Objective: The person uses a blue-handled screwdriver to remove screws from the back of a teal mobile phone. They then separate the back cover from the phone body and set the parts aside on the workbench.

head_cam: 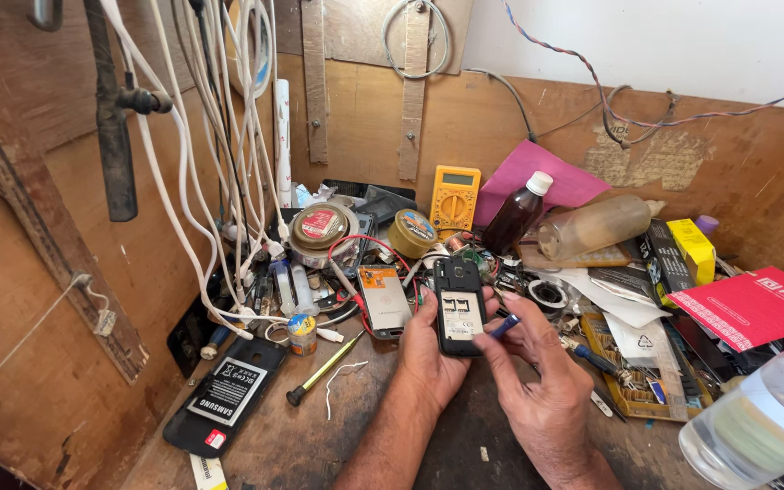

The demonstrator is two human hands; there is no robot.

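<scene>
My left hand point(428, 349) grips a small black mobile phone point(458, 308) with its back cover off, the open back facing up. My right hand point(537, 377) pinches a thin blue-handled tool point(504, 326) whose tip rests at the phone's right edge. Just left of the phone lies a silver and orange phone back part point(383, 299) with red and black probe wires over it. A flat black phone battery point(227, 390) rests on a black phone shell at the lower left. A yellow-handled screwdriver point(324, 370) lies between the battery and my left hand.
A yellow multimeter point(454, 200), a dark brown bottle point(514, 213), a cloudy plastic bottle point(596, 225) and round tins point(321, 227) crowd the back of the wooden bench. White cables point(201, 163) hang at left. A red packet point(753, 307) and a clear plastic jar point(759, 422) sit at right.
</scene>
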